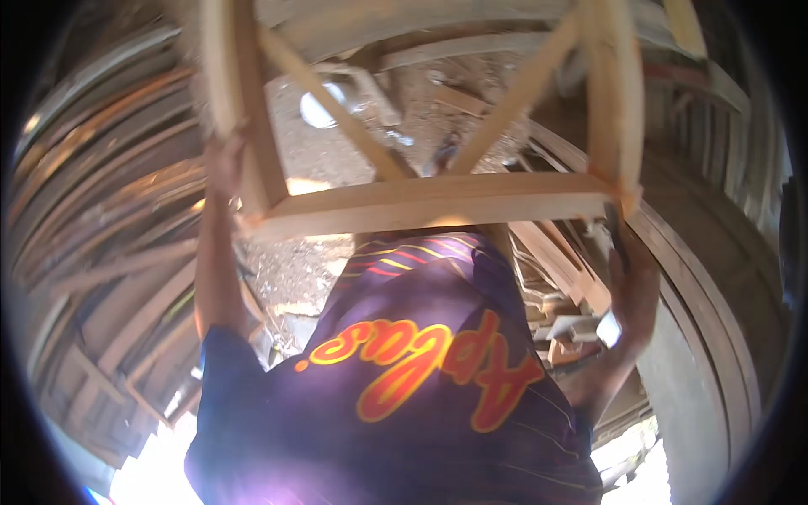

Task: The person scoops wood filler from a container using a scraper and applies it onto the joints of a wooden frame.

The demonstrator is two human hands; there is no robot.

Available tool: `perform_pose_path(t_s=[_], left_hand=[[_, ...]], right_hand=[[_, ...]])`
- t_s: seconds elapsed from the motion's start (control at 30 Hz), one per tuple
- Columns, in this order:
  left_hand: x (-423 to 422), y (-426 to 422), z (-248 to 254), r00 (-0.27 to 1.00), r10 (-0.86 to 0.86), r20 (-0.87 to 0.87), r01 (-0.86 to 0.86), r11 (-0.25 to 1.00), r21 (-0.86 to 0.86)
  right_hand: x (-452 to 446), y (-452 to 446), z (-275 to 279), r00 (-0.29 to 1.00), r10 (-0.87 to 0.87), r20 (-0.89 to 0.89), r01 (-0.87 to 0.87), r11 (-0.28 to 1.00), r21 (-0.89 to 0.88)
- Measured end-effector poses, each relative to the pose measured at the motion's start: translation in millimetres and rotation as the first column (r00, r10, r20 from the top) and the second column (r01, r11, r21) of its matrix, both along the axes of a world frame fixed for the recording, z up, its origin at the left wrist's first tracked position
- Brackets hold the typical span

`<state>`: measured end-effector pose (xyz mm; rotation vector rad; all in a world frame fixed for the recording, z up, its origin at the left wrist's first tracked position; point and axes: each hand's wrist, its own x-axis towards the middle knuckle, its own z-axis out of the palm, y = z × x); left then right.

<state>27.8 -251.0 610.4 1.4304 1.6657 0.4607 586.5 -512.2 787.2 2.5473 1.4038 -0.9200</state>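
A wooden frame (438,199) of pale, squared timber is held up in front of my chest. It has two side posts, a crosspiece at the near end and two slanting braces (328,101) that converge toward the crosspiece. My left hand (224,164) is closed around the left post (263,143), slightly blurred. At the near right corner of the frame, my right hand (633,252) grips the wood from below, its fingers partly hidden. A dark narrow shape (619,234) shows beside that hand; I cannot tell what it is.
Stacked boards (109,185) fill the left side. Long planks (699,311) run along the right, beside a pile of offcuts (564,269). Beyond the frame, a round white object (322,106) and loose wood pieces (461,101) lie on the dirt floor.
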Motion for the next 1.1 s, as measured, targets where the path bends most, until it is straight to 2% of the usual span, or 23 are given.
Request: perform_pose_path(t_s=[0.03, 0.07, 0.1, 0.13, 0.17, 0.23, 0.27, 0.3, 0.37, 0.43, 0.5, 0.53, 0.63, 0.67, 0.7, 0.77, 0.8, 0.87, 0.9, 0.97, 1.0, 1.07, 1.1], left_hand=[[3.8, -1.4, -1.4, 0.99, -0.017, 0.143, 0.014, 1.0, 0.023], [31.2, -0.5, 23.8, 1.0, -0.001, 0.031, 0.0, 1.0, 0.024], [22.4, 2.0, 9.3, 0.997, 0.019, 0.079, -0.025, 0.997, 0.068], [10.2, 4.4, -5.6, 0.987, 0.042, 0.153, -0.044, 0.999, 0.013], [12.1, 0.2, 3.0, 0.987, 0.052, 0.154, -0.056, 0.998, 0.02], [5.8, -2.8, 22.1, 0.951, 0.221, 0.216, -0.172, 0.959, -0.225], [-14.9, -7.2, -9.4, 0.856, 0.252, 0.451, -0.175, 0.963, -0.206], [-28.1, -15.3, -19.0, 0.852, 0.262, 0.454, -0.184, 0.961, -0.209], [-48.8, -29.4, -33.4, 0.769, 0.388, 0.509, -0.315, 0.922, -0.227], [-73.2, -52.0, -46.0, 0.763, 0.437, 0.476, -0.359, 0.899, -0.25], [-94.3, -77.5, -52.1, 0.81, 0.475, 0.344, -0.343, 0.859, -0.38], [-103.3, -89.4, -57.3, 0.807, 0.499, 0.317, -0.344, 0.832, -0.435], [-117.5, -120.7, -61.2, 0.848, 0.478, 0.229, -0.314, 0.801, -0.51], [-119.5, -127.8, -60.8, 0.857, 0.459, 0.236, -0.291, 0.807, -0.513], [-120.2, -134.5, -60.3, 0.831, 0.478, 0.285, -0.282, 0.803, -0.525], [-114.4, -142.5, -49.1, 0.81, 0.479, 0.338, -0.247, 0.802, -0.544], [-106.7, -142.0, -36.3, 0.817, 0.441, 0.371, -0.228, 0.839, -0.494], [-100.2, -145.9, -27.7, 0.808, 0.356, 0.469, -0.163, 0.9, -0.404], [-92.9, -148.8, -16.3, 0.814, 0.354, 0.46, -0.158, 0.898, -0.41], [-70.4, -142.5, 12.7, 0.848, 0.305, 0.433, -0.196, 0.94, -0.278], [-65.6, -139.3, 13.8, 0.859, 0.296, 0.417, -0.188, 0.941, -0.282], [-54.8, -139.0, 15.2, 0.89, 0.187, 0.416, -0.147, 0.981, -0.126], [-44.2, -136.0, 20.6, 0.896, 0.189, 0.401, -0.146, 0.98, -0.137]], right_hand=[[-4.5, 1.3, 9.4, 0.987, -0.119, -0.106, 0.108, 0.988, -0.108], [-14.9, -1.1, 12.1, 0.969, -0.167, -0.184, 0.156, 0.985, -0.075], [-31.8, 4.9, 11.7, 0.969, -0.14, -0.203, 0.128, 0.989, -0.069], [-45.3, 10.3, 12.7, 0.959, -0.192, -0.208, 0.181, 0.981, -0.073], [-52.8, 9.7, 9.7, 0.952, -0.176, -0.249, 0.179, 0.984, -0.01], [-74.7, 11.6, 2.8, 0.948, -0.143, -0.286, 0.165, 0.985, 0.054], [-86.6, 13.2, -1.4, 0.932, -0.173, -0.319, 0.205, 0.976, 0.07], [-100.3, 16.8, -5.4, 0.914, -0.204, -0.35, 0.247, 0.966, 0.081], [-138.8, 23.0, -8.5, 0.887, -0.219, -0.407, 0.283, 0.954, 0.103], [-173.9, 26.2, -14.8, 0.86, -0.228, -0.457, 0.315, 0.941, 0.123], [-202.9, 29.5, -25.7, 0.764, -0.194, -0.615, 0.365, 0.916, 0.164], [-218.1, 37.1, -24.7, 0.761, -0.289, -0.581, 0.383, 0.923, 0.043], [-246.1, 43.1, -30.2, 0.813, -0.121, -0.57, 0.206, 0.975, 0.087], [-253.7, 42.3, -33.9, 0.768, -0.081, -0.635, 0.224, 0.963, 0.149], [-255.9, 41.3, -38.9, 0.76, -0.129, -0.638, 0.219, 0.974, 0.064], [-270.1, 53.0, -33.9, 0.636, -0.293, -0.714, 0.331, 0.939, -0.091], [-274.0, 58.6, -32.5, 0.635, -0.309, -0.708, 0.353, 0.931, -0.09], [-274.9, 70.8, -32.5, 0.531, -0.228, -0.816, 0.279, 0.956, -0.085], [-272.9, 77.2, -34.3, 0.524, -0.239, -0.818, 0.287, 0.953, -0.095], [-269.6, 89.2, -41.7, 0.475, -0.112, -0.873, 0.191, 0.981, -0.021], [-266.6, 92.0, -45.5, 0.441, -0.132, -0.888, 0.196, 0.979, -0.048], [-265.7, 94.3, -52.0, 0.41, -0.16, -0.898, 0.239, 0.969, -0.063], [-264.7, 95.2, -55.1, 0.396, -0.172, -0.902, 0.273, 0.96, -0.064]])
